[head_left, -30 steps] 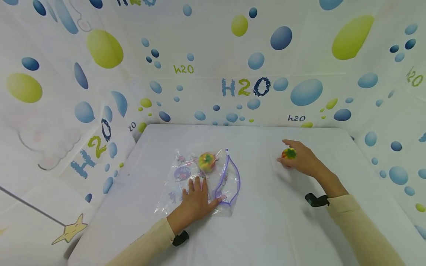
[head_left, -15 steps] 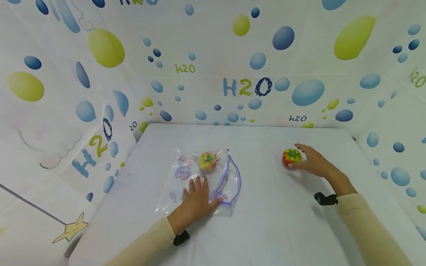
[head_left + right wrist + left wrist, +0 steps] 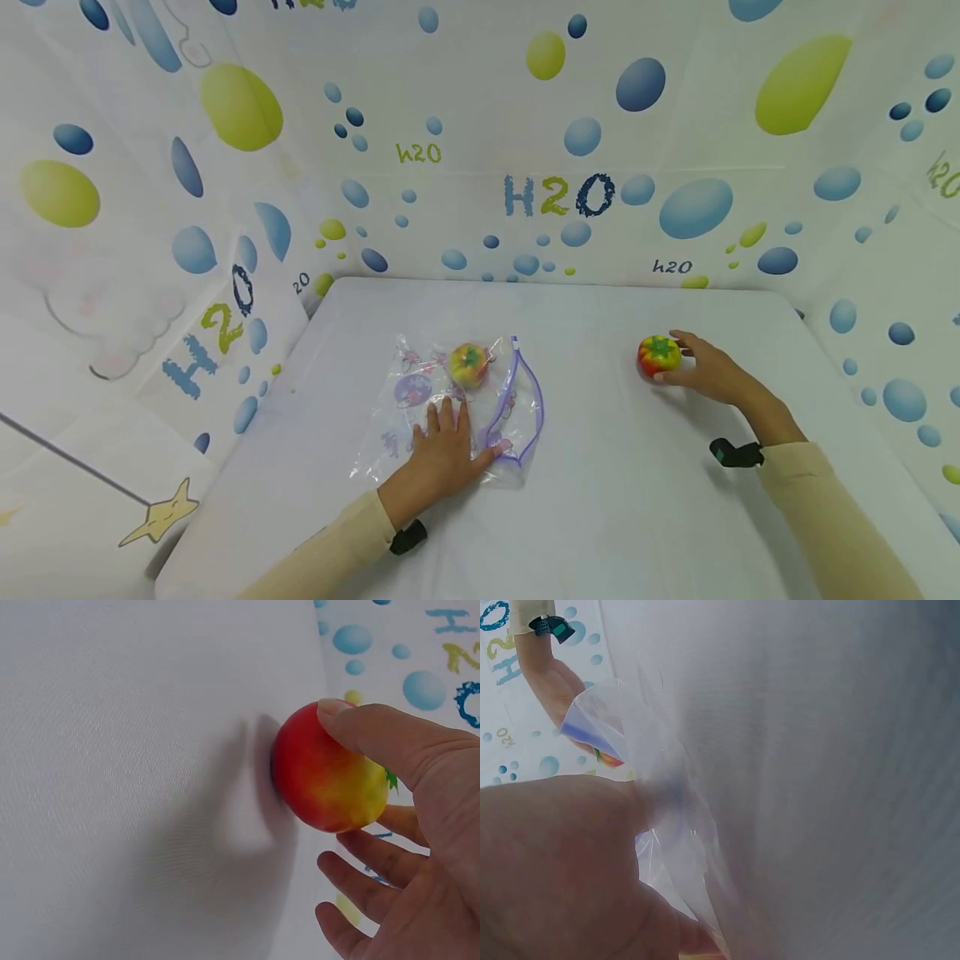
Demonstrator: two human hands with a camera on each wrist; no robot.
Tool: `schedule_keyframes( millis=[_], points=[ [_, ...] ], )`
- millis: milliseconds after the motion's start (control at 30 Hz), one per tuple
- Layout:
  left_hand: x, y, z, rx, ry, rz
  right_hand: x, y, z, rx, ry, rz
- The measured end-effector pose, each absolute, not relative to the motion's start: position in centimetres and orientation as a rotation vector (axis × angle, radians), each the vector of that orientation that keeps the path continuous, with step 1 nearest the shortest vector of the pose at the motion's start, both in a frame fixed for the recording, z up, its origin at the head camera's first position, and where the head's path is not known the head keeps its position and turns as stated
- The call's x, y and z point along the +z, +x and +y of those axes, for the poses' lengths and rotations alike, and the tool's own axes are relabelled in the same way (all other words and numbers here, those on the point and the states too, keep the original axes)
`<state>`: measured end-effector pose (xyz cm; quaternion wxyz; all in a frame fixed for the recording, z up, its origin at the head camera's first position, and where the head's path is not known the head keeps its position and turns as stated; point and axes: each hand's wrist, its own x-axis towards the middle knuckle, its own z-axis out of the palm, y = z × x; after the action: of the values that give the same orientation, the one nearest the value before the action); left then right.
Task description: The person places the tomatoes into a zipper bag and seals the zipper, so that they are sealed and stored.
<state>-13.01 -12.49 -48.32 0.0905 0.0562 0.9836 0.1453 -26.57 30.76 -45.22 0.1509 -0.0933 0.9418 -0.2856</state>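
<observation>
A clear zip bag (image 3: pixel 405 417) with a purple zip edge and printed figures lies flat on the table. My left hand (image 3: pixel 438 458) rests on it, fingers spread, its thumb near the zip edge. One round yellow-red vegetable (image 3: pixel 468 364) with a green top shows through the plastic, beyond the fingertips. Further right, another round red-and-yellow vegetable (image 3: pixel 659 356) with a green top sits on the table. Beside it is my right hand (image 3: pixel 712 372), fingers loosely bent. In the right wrist view the thumb (image 3: pixel 334 712) overlaps the red side, with the other fingers behind and below.
The table (image 3: pixel 585 500) has a white cover. Behind it hangs a white curtain (image 3: pixel 465 196) with blue and green drops and H2O lettering, continuing along both sides. Each wrist wears a black camera (image 3: pixel 737 454).
My right hand has drawn back to the right, uncovering the vegetable that it mostly hid a second ago. Over the last half second it has barely moved. My left hand stays on the bag.
</observation>
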Motion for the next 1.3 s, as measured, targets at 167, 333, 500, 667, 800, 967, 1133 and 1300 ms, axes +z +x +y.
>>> schedule_keyframes(
  millis=[167, 333, 500, 667, 800, 967, 1133, 1300],
  points=[
    [-48.48, -13.03, -12.57, 0.413, 0.181, 2.938, -45.15, -26.41, 30.66, -0.834, -0.281, 2.712],
    [-48.53, -12.99, -12.60, 0.411, 0.177, 2.937, -45.30, -26.33, 30.60, -0.867, -0.272, 2.709],
    [-48.45, -12.93, -12.57, 0.403, 0.175, 2.934, -45.61, -26.30, 30.64, -0.892, -0.271, 2.714],
    [-48.38, -12.93, -12.59, 0.391, 0.182, 2.938, -45.71, -26.25, 30.65, -0.907, -0.279, 2.716],
    [-48.24, -12.93, -12.58, 0.390, 0.184, 2.941, -45.75, -26.28, 30.68, -0.915, -0.274, 2.714],
    [-48.15, -12.90, -12.54, 0.388, 0.183, 2.944, -45.70, -26.32, 30.68, -0.924, -0.279, 2.709],
    [-48.19, -12.94, -12.50, 0.396, 0.179, 2.941, -45.74, -26.37, 30.72, -0.931, -0.284, 2.708],
    [-48.20, -12.95, -12.49, 0.399, 0.173, 2.932, -45.86, -26.38, 30.80, -0.939, -0.282, 2.706]
  ],
)
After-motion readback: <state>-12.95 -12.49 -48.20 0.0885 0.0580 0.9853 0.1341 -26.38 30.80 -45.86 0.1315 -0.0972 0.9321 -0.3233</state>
